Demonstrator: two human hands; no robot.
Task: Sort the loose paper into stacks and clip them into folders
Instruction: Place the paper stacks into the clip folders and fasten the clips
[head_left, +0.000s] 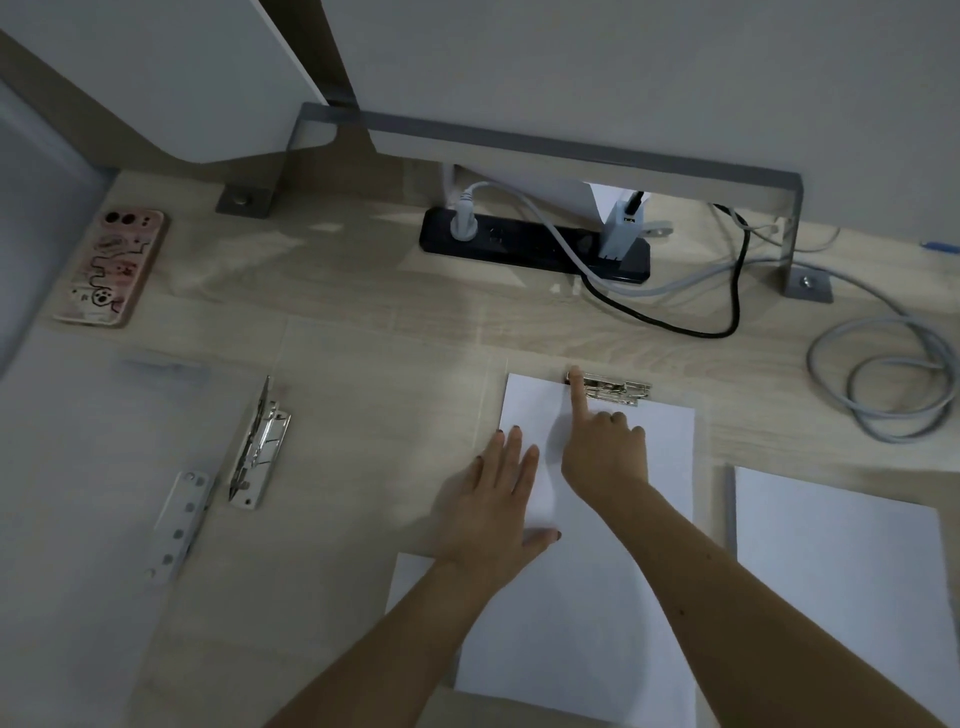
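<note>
A stack of white paper (623, 545) lies in a clear folder in the middle of the desk, its top edge under a metal clip (618, 389). My left hand (498, 504) lies flat on the paper's left side with straight fingers. My right hand (602, 447) reaches over the sheet; its index finger is stretched out and touches the left end of the clip, the other fingers are curled. A second stack of white paper (841, 582) sits to the right. Another clear folder (93, 467) with its own metal clip (260, 447) lies open on the left.
A phone in a pink case (111, 267) lies at the far left. A black power strip (535, 244) with plugs sits at the back, under a grey metal bracket (571, 150). Coiled grey cable (883, 379) lies at the right. A white punched strip (182, 525) lies beside the left clip.
</note>
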